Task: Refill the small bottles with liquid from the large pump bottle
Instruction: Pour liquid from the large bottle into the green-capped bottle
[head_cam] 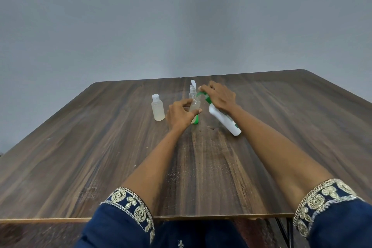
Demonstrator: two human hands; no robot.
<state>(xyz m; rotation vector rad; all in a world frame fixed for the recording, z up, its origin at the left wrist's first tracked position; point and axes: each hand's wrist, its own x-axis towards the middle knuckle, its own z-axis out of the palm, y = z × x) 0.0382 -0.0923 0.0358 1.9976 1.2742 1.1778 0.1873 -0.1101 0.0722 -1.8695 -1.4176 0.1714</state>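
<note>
Tilting the large pump bottle so we can aim its green nozzle into the small bottle.
Our right hand grips the pump head; our left hand grasps the small bottle mid-table, steadying its mouth. 2 other bottles wait beside.

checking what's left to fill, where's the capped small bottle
In the head view the capped small bottle stands upright on the table, left of the left hand, untouched.
</note>
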